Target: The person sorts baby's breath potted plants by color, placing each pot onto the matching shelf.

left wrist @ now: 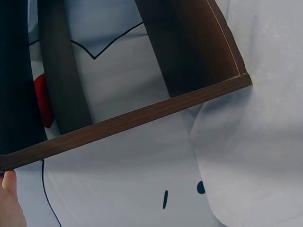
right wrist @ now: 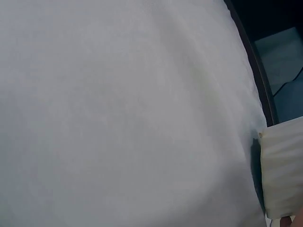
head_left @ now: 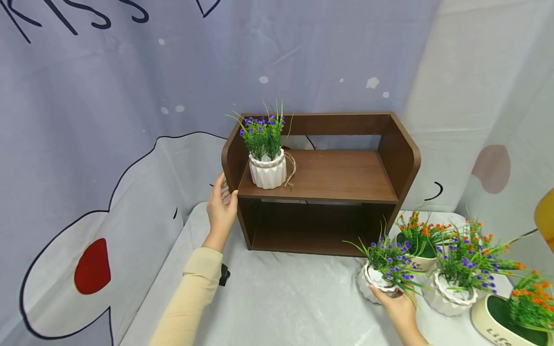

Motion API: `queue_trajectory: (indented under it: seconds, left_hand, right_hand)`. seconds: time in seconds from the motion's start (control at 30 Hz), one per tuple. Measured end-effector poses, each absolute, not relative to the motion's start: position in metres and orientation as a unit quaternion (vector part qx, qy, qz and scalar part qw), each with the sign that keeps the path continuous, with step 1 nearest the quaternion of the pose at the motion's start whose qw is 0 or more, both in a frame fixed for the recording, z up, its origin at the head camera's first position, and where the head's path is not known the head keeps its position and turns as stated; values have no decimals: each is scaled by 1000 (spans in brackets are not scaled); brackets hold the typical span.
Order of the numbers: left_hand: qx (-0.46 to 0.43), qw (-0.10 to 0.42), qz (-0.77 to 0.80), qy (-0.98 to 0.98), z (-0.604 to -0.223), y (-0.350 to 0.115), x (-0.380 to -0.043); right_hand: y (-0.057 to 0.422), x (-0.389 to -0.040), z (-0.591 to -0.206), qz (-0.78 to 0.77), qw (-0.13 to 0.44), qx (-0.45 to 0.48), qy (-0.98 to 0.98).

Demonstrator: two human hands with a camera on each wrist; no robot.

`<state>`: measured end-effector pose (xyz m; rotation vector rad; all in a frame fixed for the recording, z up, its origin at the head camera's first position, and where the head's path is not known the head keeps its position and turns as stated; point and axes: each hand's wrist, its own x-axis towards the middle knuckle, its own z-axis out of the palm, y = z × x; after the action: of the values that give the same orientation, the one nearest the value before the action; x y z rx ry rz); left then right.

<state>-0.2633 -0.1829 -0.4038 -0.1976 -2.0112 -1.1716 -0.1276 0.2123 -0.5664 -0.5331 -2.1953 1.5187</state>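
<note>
A dark brown two-tier wooden shelf (head_left: 346, 173) stands against the curtain. My left hand (head_left: 221, 211) rests on its left side panel, fingers along the outside and thumb at the front edge. The left wrist view shows only part of that hand (left wrist: 10, 203) below the wooden edge. At the shelf's front right, my right hand (head_left: 400, 310) grips a white ribbed pot of purple flowers (head_left: 387, 262), thumb on the near side. Some of its fingers are hidden by leaves. In the right wrist view the white pot (right wrist: 284, 165) shows at the right edge.
Another purple-flowered pot (head_left: 268, 173) sits at the left of the upper tier. Right of my right hand stand a third white pot (head_left: 450, 295), an oval planter with orange flowers (head_left: 421, 263) and another oval planter (head_left: 497, 324). Pale cloth (head_left: 277, 298) covers the table.
</note>
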Motion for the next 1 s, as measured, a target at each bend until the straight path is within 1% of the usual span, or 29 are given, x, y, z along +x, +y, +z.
queue_trajectory:
  seconds: [0.37,0.6,0.8,1.0]
  left_hand:
    - [-72,381,-469,-793,-405,-183,-264]
    - [-76,385,-463,-795,-404,-183,-264]
    - [-80,385,-460,-796,-405,-183,-265]
    - [-83,386,-461,-795,-405,-184,-265]
  right_hand:
    - [220,-120,-548,541,193,-164,-802]
    - [220,-115,-524,510,148,-152,-833]
    - [221,-112,-508,503,128,-151,-841]
    - [220,-108,-486,508,83,-154,-843]
